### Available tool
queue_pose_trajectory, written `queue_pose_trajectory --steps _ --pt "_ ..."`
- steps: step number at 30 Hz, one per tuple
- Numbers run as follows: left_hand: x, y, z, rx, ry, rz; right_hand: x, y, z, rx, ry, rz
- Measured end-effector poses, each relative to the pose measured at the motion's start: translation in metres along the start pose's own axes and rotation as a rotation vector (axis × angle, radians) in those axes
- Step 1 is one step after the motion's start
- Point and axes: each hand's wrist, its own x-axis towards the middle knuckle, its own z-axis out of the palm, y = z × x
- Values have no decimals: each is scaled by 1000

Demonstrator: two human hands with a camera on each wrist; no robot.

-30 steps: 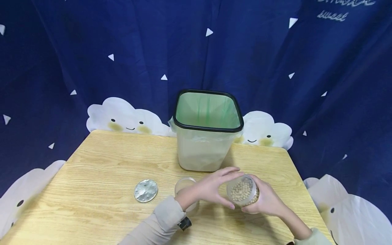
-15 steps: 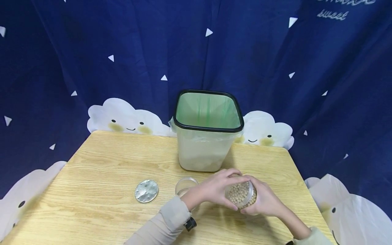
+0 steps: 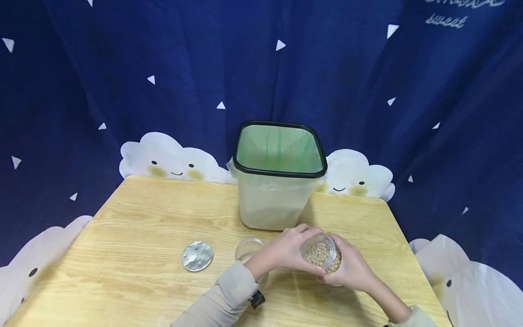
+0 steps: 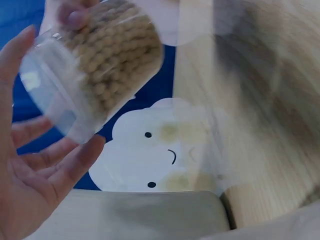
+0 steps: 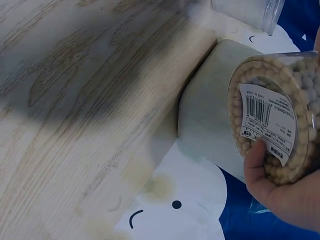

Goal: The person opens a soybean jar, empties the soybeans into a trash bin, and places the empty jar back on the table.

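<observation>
A clear jar (image 3: 335, 263) packed with small beige balls is held tilted between both hands, above the table and in front of the bin. My right hand (image 3: 354, 267) grips its body; in the right wrist view a thumb lies against the jar's bottom, where a white barcode label (image 5: 269, 120) shows. Around the translucent lid (image 4: 57, 87) at the other end, my left hand (image 3: 289, 250) spreads its thumb and fingers, with fingertips at the lid's edge. The jar's balls (image 4: 117, 55) fill the part near the lid too.
A bin (image 3: 275, 204) with a black rim and a pale green liner stands at the back of the wooden table (image 3: 143, 218). A round silver foil disc (image 3: 197, 256) lies left of a clear round container (image 3: 248, 246), partly hidden by my left forearm. Behind hangs a blue curtain (image 3: 184, 59).
My left hand has moved right and closed in over the jar's lid end, its fingers now around it. The jar has tilted a little more to the left in the right hand.
</observation>
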Motion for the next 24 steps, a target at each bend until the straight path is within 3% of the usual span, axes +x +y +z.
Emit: queue_pose_trajectory --steps 4,6,12,15,18,24 --pt "-1 5 0 32 -11 -82 -2 1 0 -7 -9 -12" --pt "-2 5 -3 30 -19 -66 -3 2 0 -6 -17 -23" --pt "-2 0 -11 -43 -146 205 -6 4 -3 54 -50 -31" --pt "-2 -1 -12 -16 -176 262 -7 4 -4 54 -58 -42" --pt "-3 1 -11 23 -153 215 -8 5 -3 33 -54 -46" --pt "-4 7 -6 102 -93 22 -9 5 -1 3 -49 -46"
